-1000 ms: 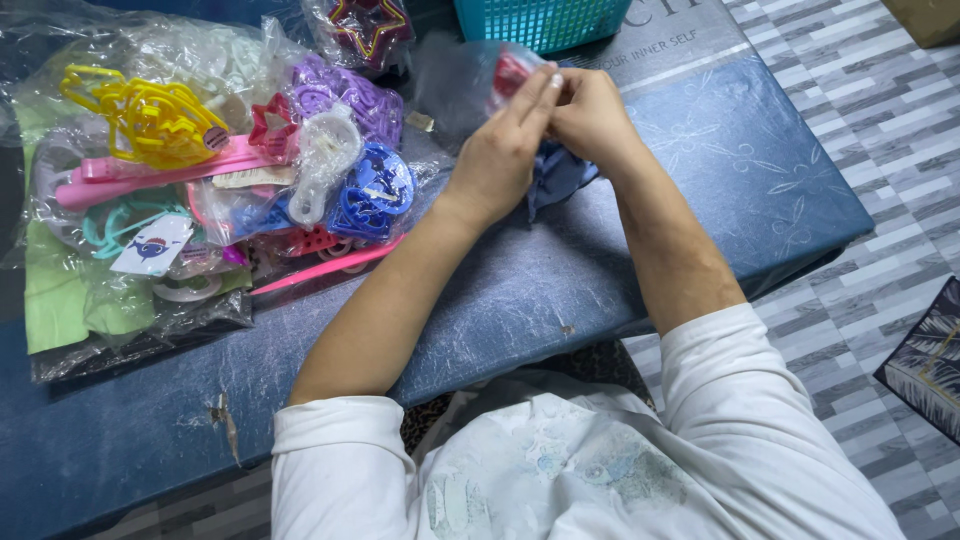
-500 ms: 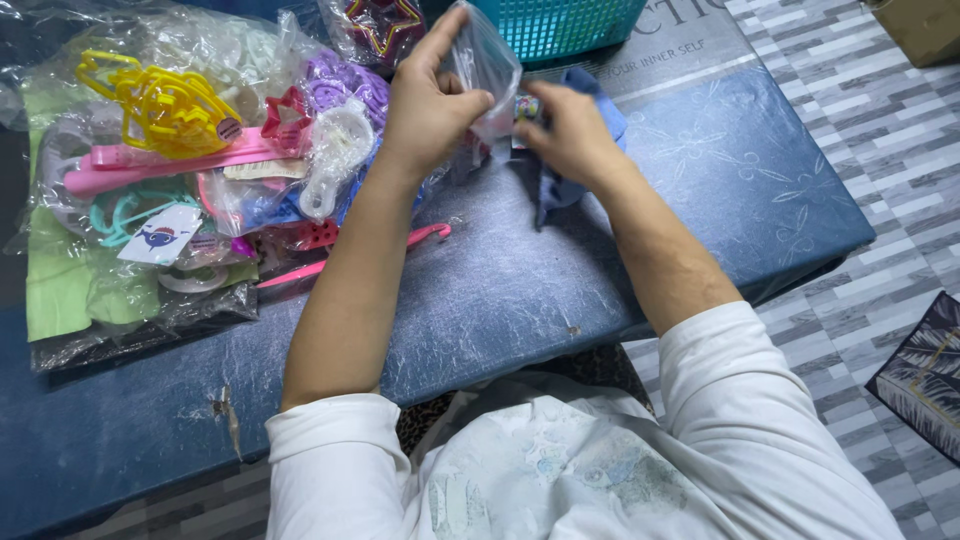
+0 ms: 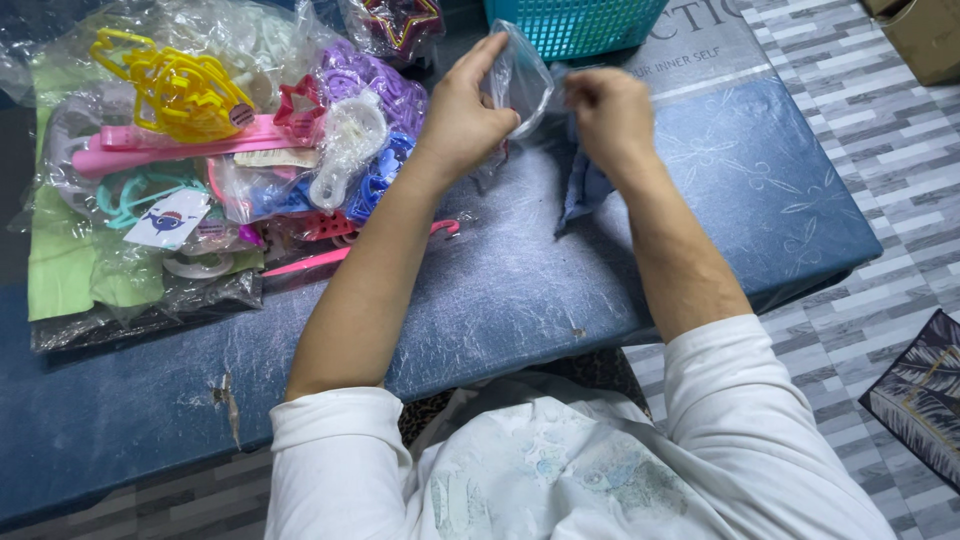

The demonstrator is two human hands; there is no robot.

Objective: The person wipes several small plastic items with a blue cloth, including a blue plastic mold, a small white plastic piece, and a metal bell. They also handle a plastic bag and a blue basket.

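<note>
Two hands hold a small clear plastic bag above a blue desk.

At the left of the desk (image 3: pixel 500 300) lies a heap of plastic-wrapped toys (image 3: pixel 220 160): a yellow piece, pink sticks, purple and blue shapes, all on a green sheet (image 3: pixel 60 270). The left hand (image 3: pixel 462 118) pinches the clear bag (image 3: pixel 520 78) by its near edge, fingers closed on the film. The right hand (image 3: pixel 610 115) grips the bag's other side, and a blue cloth-like piece (image 3: pixel 585 190) hangs beneath it, touching the desk. A teal basket (image 3: pixel 575 25) stands just behind the hands.
</note>
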